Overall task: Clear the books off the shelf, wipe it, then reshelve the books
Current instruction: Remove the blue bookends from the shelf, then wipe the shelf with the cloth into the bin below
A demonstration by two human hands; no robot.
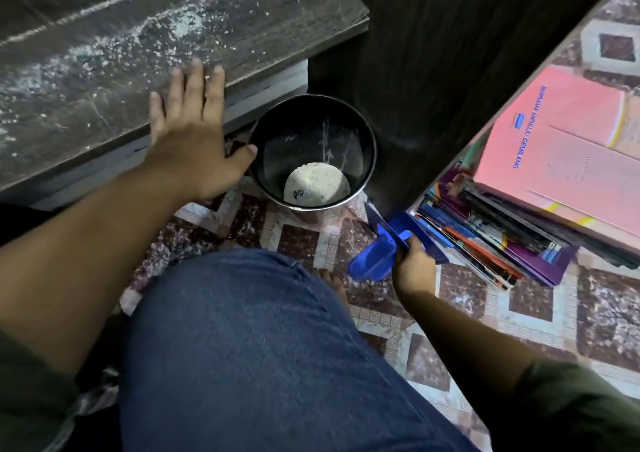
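With the left hand flat and spread on the dusty shelf at upper left and the right hand gripping a blue dustpan, the books stacked at right look heavy and glossy, best lifted from beneath.

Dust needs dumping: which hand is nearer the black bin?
Left. The left hand lies on the shelf, thumb by the bin rim; right hand grips a dustpan farther, beside the books.

Blue dustpan, pink book, black bin
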